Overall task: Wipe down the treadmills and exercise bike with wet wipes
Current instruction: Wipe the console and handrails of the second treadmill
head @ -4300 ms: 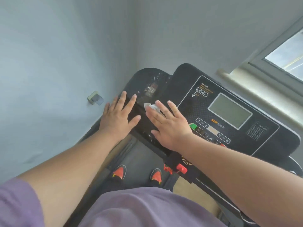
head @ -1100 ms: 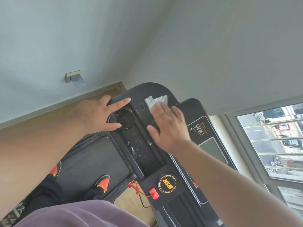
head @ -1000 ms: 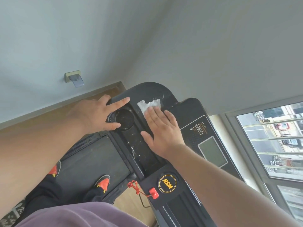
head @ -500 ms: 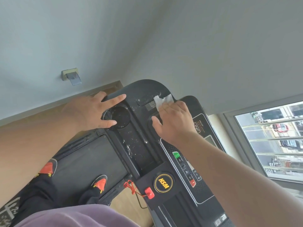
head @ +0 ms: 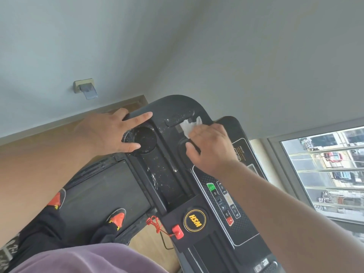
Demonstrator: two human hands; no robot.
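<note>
White wet wipe (head: pixel 188 125) is pressed by curled right hand (head: pixel 209 147) onto treadmill console (head: pixel 177 107), left hand (head: pixel 113 133) flat, bracing beside the cup holder (head: pixel 143 139); speckled tray (head: pixel 164 174) likely to be wiped next.

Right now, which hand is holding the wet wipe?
The right hand, pressing the white wipe onto the treadmill console. The left hand holds nothing; it rests by the round cup holder.

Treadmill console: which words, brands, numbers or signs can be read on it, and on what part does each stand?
"HSM": yellow letters inside a yellow ring on the round black badge, near the red safety clip.
Yellow print on the console panel, beside the right hand pressing the wipe: too blurred to read.
Green button, red button and the small keys between them: marks too small to read.
Sticker at the lower edge: unreadable.
</note>
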